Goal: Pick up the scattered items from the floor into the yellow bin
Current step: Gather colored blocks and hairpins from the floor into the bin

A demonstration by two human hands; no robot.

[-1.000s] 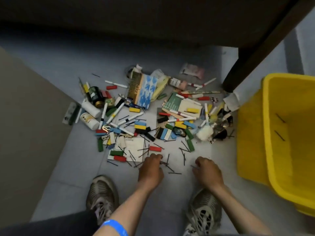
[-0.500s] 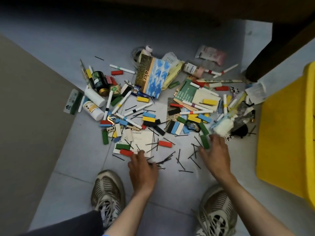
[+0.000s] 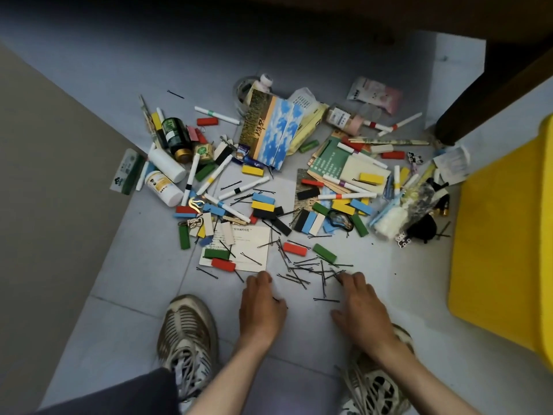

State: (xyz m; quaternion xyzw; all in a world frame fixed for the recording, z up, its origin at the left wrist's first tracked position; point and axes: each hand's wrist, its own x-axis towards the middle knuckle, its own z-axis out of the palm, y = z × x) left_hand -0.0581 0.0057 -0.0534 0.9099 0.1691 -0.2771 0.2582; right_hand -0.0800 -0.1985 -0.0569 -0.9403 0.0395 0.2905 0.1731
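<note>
1. Half a second ago the right hand (image 3: 363,310) was up by the green block (image 3: 324,253). Now it has come back toward the person's shoes, at about 5 o'clock from the middle of the mess.
2. The thin black pins (image 3: 302,272) now lie bunched in a small heap between the two hands. Before, they were spread out more. I think the hands are raking the pins together so they can be scooped up in one go.
3. The left hand (image 3: 261,307) has hardly moved. It sits at 6 o'clock, just below the white card (image 3: 254,244).
4. The left hand's fingers are curled down onto the floor. One or two pins peek out beside it, but I cannot tell if it holds any.
5. The right hand lies flat and loose, with its fingertips touching the edge of the pin heap. It holds nothing I can see.
6. The yellow bin (image 3: 493,250) stands at 3 o'clock, well apart from the pins. Most of the mess is on the floor, so the job looks far from done.
</note>
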